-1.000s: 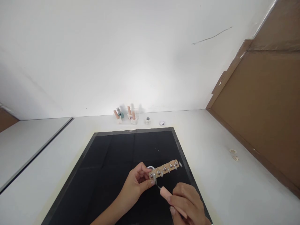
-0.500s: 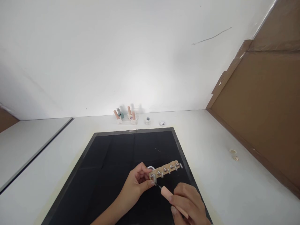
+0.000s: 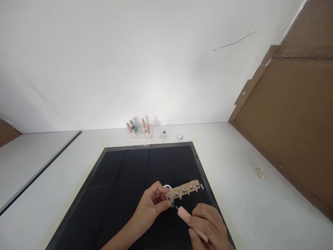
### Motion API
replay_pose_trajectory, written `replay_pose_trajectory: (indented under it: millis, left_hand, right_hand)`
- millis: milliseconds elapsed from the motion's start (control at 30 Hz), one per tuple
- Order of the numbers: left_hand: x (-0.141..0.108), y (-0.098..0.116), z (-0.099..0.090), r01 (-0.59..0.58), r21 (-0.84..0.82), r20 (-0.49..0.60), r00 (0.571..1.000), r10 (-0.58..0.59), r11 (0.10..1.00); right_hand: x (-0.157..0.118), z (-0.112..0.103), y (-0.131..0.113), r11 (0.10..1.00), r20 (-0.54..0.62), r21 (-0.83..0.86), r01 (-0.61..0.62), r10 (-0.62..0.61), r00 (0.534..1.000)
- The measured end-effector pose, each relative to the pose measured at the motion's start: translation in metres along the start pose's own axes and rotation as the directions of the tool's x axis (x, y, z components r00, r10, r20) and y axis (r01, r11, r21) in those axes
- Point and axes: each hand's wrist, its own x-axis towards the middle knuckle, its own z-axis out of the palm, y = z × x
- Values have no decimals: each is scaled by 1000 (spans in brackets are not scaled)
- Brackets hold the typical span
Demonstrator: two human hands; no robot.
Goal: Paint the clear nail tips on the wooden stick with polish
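Note:
A tan strip [image 3: 185, 187] carries a row of several silver studs with small, pale nail tips on them. My left hand [image 3: 153, 201] pinches its left end between thumb and fingers, above the black mat. In my right hand [image 3: 209, 224] is a brush with a thick pink handle [image 3: 191, 222], slanting up to the left. Its dark bristle end meets or nearly meets the leftmost nail tip [image 3: 172, 199]; contact is too small to tell. A small round white-rimmed dish [image 3: 167, 187] shows partly behind the strip and my left fingers.
Beyond the black mat [image 3: 145, 166] stand pink-capped bottles [image 3: 148, 131], a teal bottle [image 3: 134, 127], a small clear jar [image 3: 163, 134] and a round white dish [image 3: 180, 137]. Two small round pieces [image 3: 261, 176] lie at the right, near a brown cardboard panel [image 3: 291, 121].
The strip's right end has dipped slightly. My right hand and the brush have shifted a little to the left.

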Motion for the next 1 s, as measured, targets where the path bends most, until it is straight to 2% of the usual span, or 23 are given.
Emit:
replay_pose_trajectory:
  millis: [100, 300, 533, 700, 1000]
  left_hand:
    - [0, -1, 0, 9, -13, 3, 1000, -9, 1000]
    - [-1, 1, 0, 7, 10, -5, 1000, -6, 1000]
    - [-1, 2, 1, 12, 12, -9, 1000, -12, 1000]
    - [-1, 1, 1, 3, 11, -14, 1000, -3, 1000]
    - [0, -3, -3, 36, 149, -44, 999, -30, 988]
  right_hand:
    - [0, 2, 1, 1000, 28, -7, 5, -4, 1000]
    - [-3, -1, 3, 998, -4, -39, -41, 41, 999]
    - [1, 1, 1, 1000, 9, -14, 3, -3, 1000]
    - [0, -1, 3, 998, -5, -56, -27, 27, 1000]
    - [-1, 0, 4, 998, -17, -64, -4, 3, 1000]
